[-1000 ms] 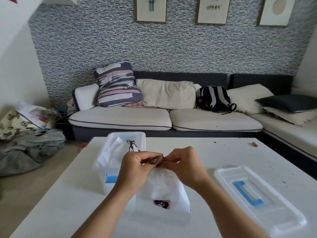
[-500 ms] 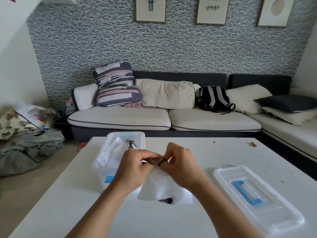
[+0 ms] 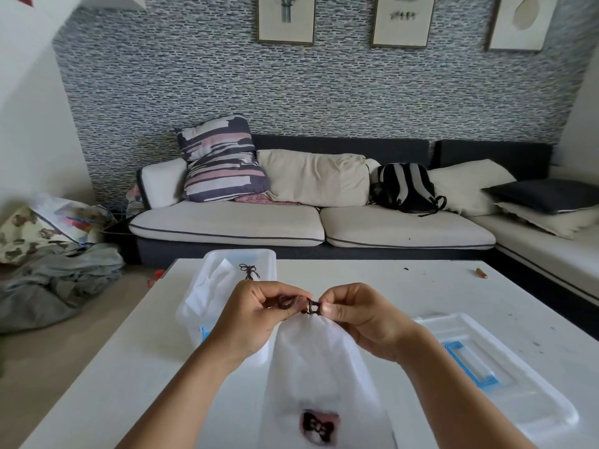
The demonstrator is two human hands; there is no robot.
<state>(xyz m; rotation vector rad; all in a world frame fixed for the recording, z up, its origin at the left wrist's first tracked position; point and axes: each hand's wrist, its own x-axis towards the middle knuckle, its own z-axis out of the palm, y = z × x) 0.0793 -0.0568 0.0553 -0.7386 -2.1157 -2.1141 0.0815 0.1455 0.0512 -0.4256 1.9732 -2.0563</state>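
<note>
A white drawstring pouch (image 3: 319, 367) with a small dark and pink bow print near its bottom hangs over the white table (image 3: 405, 286). A dark brown cord (image 3: 298, 303) gathers the pouch's neck. My left hand (image 3: 256, 315) pinches a loop of that cord on the left. My right hand (image 3: 359, 315) pinches the cord at the knot on the right. Both hands are held above the table, close together.
A clear plastic bin (image 3: 259, 254) behind my left hand holds more white pouches and a tied dark cord (image 3: 249, 271). Its lid (image 3: 505, 377) with a blue handle lies at the right. A small orange object (image 3: 481, 273) lies far right. A sofa (image 3: 311, 228) stands beyond the table.
The pouch was lifted and drawn up half a second ago; now it hangs long again toward me. My hands have moved slightly apart, showing the knot between them.
</note>
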